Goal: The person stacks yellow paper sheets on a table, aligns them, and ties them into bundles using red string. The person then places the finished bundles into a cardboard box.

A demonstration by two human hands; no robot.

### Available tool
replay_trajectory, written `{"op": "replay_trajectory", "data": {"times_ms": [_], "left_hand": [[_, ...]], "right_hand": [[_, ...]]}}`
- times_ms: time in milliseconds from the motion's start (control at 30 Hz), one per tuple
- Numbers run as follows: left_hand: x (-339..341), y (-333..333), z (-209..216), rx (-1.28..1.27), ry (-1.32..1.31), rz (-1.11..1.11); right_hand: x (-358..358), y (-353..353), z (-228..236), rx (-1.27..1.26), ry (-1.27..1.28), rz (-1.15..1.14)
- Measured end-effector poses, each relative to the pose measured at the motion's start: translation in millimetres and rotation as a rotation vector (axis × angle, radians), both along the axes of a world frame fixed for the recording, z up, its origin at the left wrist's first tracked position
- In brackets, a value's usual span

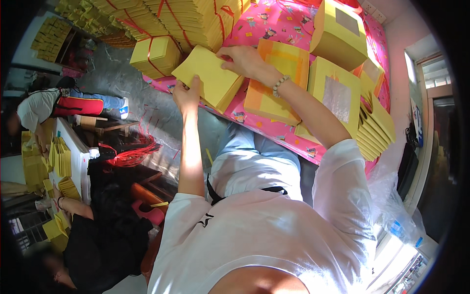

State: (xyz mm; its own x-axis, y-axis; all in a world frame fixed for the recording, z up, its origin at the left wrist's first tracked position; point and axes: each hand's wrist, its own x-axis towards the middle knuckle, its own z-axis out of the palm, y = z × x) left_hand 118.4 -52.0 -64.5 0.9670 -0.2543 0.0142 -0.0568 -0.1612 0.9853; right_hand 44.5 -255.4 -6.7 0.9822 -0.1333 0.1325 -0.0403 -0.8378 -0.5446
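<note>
A stack of flat yellow paper pieces (208, 76) lies tilted at the near left edge of the pink table. My left hand (187, 95) grips its near left corner, thumb on top and fingers curled under the edge. My right hand (245, 61), with a beaded bracelet at the wrist, is at the stack's far right edge, its fingers bent and closed on that edge. The exact fingertip contact is hard to see. Under my right forearm sits an orange-and-yellow paper block (276, 81). Left of the held stack is a yellow bundle (155, 56) tied with red string.
Tall tied yellow stacks (191, 22) stand behind my hands. To the right are a yellow block (338, 34), another with a clear patch (333, 93) and fanned folded paper (374, 125) on the patterned tablecloth (274, 130). Two people work at a white table (73, 152) to the left.
</note>
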Motion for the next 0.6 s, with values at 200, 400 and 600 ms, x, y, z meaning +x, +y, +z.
{"op": "replay_trajectory", "data": {"times_ms": [200, 400, 600], "left_hand": [[-21, -8, 35, 0.602, -0.833, 0.332], [7, -24, 34, 0.426, -0.911, -0.467], [2, -35, 16, 0.507, -0.958, -0.35]], "right_hand": [[2, -5, -7, 0.068, -0.028, 0.007], [4, -11, -11, 0.126, -0.061, 0.055], [0, -22, -15, 0.258, -0.05, 0.124]]}}
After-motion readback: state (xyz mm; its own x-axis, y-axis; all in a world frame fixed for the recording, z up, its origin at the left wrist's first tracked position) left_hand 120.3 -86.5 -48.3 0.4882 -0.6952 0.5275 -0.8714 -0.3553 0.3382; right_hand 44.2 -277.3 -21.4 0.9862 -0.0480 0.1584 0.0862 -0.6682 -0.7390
